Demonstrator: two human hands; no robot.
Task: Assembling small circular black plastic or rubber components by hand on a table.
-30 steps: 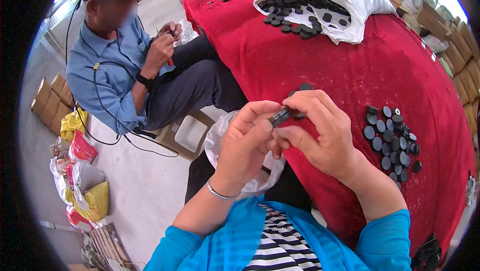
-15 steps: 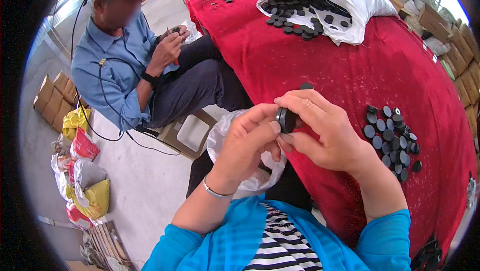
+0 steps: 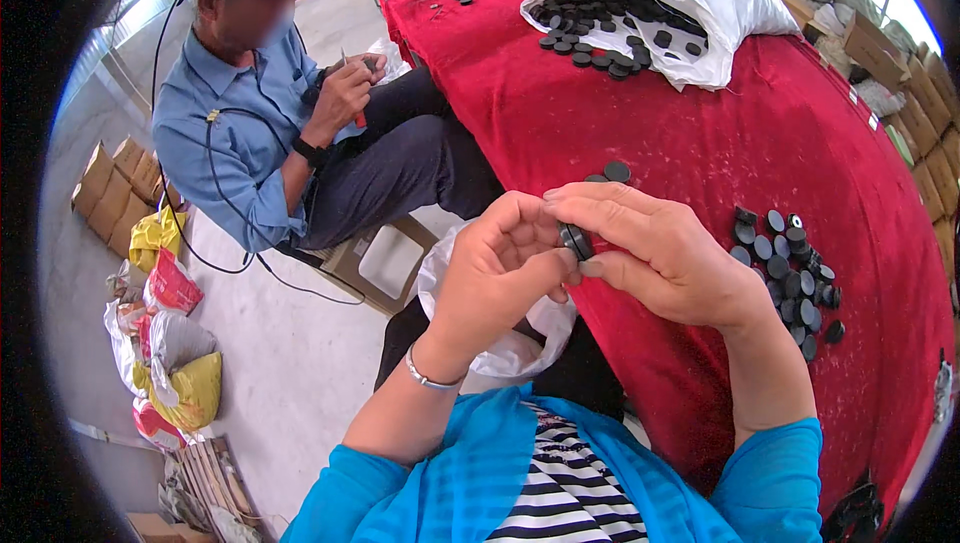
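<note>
Between both my hands, over my lap at the table's edge, is a small round black disc (image 3: 576,241) with a shiny rim, seen nearly edge-on. My left hand (image 3: 495,265) pinches it from the left with thumb and fingertips. From the right, the thumb and fingers of my right hand (image 3: 665,255) close on the same disc and cover part of it. Just beyond my fingers, a loose black disc (image 3: 617,172) lies on the red cloth. A pile of similar discs (image 3: 788,283) sits to the right of my right hand.
A white sack (image 3: 750,13) spills black discs onto the red-covered table (image 3: 700,133). Under my hands hangs a white plastic bag (image 3: 510,355). At the left sits a person in a blue shirt (image 3: 225,133), handling a small tool. Cardboard boxes (image 3: 112,198) and filled bags (image 3: 185,393) stand on the floor.
The disc has turned more edge-on in my fingers, and my right hand covers more of it. The view has shifted slightly, and more of the loose discs beyond my hands shows.
</note>
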